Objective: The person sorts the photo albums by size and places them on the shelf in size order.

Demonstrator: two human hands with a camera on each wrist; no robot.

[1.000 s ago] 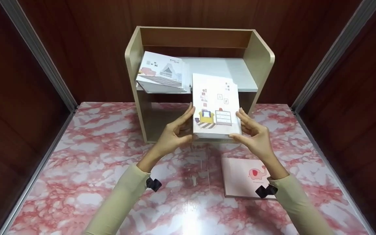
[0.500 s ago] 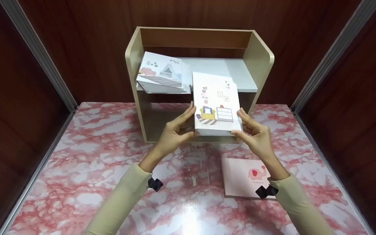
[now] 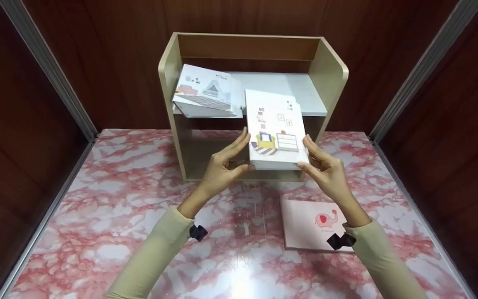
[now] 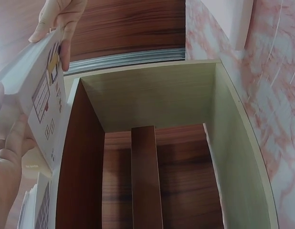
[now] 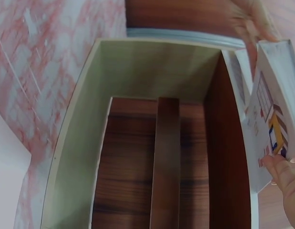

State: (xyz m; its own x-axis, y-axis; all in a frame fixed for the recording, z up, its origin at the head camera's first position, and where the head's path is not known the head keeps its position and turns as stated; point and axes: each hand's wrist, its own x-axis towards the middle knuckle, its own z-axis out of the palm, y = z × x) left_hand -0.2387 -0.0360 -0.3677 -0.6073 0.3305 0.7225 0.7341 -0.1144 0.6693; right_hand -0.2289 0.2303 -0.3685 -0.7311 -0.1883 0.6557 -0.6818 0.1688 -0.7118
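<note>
A thick white book [image 3: 276,128] with a yellow armchair and a drawer chest on its cover is held between both hands, its far end at the front edge of the upper shelf. The left hand [image 3: 222,168] grips its left side near the lower corner, thumb at the near edge. On the right side the right hand [image 3: 328,170] pinches the other lower corner. In the left wrist view the book [image 4: 40,90] stands at the shelf edge, fingers on both sides. The right wrist view shows the same book [image 5: 269,114] tilted, with fingers at each end.
Other white books [image 3: 206,91] lean at the left of the upper shelf [image 3: 282,83]. The wooden shelf unit [image 3: 334,77] stands against the back wall, its lower compartment beneath. A pink elephant book [image 3: 305,226] lies on the marbled table near the right forearm.
Both hands have raised the near end of the book slightly and moved it a little forward and to the right. The leaning books and the pink book stay put.
</note>
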